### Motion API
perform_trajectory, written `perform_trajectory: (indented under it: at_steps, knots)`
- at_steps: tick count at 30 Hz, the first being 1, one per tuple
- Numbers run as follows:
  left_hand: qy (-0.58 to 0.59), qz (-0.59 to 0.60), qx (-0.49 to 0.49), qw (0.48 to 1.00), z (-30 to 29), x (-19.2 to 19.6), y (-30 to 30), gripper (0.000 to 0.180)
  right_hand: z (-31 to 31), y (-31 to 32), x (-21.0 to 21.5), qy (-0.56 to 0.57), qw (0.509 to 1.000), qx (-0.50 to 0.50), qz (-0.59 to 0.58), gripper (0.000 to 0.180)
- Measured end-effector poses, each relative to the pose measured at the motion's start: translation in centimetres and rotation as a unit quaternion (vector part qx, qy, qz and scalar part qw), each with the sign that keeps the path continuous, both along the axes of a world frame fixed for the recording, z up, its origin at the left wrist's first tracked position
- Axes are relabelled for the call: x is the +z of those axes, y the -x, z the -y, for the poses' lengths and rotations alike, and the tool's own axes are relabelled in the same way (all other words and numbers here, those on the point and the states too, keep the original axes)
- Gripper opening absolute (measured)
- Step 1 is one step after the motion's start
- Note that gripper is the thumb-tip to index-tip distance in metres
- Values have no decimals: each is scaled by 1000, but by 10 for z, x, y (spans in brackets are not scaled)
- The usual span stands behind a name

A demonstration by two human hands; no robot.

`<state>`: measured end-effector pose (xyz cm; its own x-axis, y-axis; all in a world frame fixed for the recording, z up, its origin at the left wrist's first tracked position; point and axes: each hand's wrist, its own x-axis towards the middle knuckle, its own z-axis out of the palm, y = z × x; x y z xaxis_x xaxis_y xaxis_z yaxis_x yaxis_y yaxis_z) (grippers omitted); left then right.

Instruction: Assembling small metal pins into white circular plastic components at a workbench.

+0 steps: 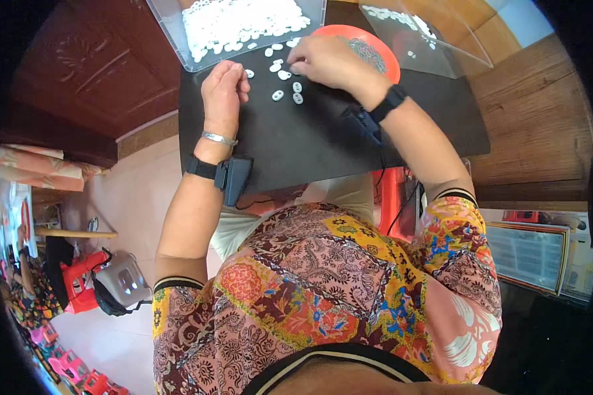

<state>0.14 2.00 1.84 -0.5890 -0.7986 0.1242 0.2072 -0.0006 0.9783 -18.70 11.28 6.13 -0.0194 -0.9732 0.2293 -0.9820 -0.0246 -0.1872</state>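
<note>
Both hands work above a dark tabletop (296,141). My left hand (223,95) is closed, thumb against curled fingers; a small white oval piece (250,74) shows right beside the fingertips, and whether they grip it I cannot tell. Across from it, my right hand (329,62) bends down with its fingertips pinched together among the loose pieces; what lies between them is hidden. Several white oval pieces with two holes, such as this one (278,95), lie scattered between and in front of the hands. An orange-red plate (392,62) of small grey metal parts, perhaps springs, is partly behind my right hand.
A clear plastic bin (176,41) heaped with white pieces stands at the far left of the table. At the far right lies a clear tray or lid (441,62) with more white pieces. Wooden panelling (534,118) borders the right side. Black devices are strapped to both wrists.
</note>
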Motion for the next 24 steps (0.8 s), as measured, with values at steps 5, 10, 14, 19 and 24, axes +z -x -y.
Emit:
perform_trajectory:
  at_steps: [5,10,14,19,24]
  knots:
    - [-13,1,4,1000,0,-2,2,20,8,-12,-18,-51,995,-43,-67,21]
    - [-16,20,-4,1000,1,-3,3,20,15,-14,-21,-23,995,-25,-90,15]
    - [-29,57,-15,998,2,-3,5,17,19,-10,-25,-27,998,-35,-49,16]
    - [-12,86,-25,996,0,-2,5,16,10,-11,-12,18,997,-64,30,16]
    - [20,94,-41,995,-5,1,7,14,3,-13,-7,-23,973,-43,227,16]
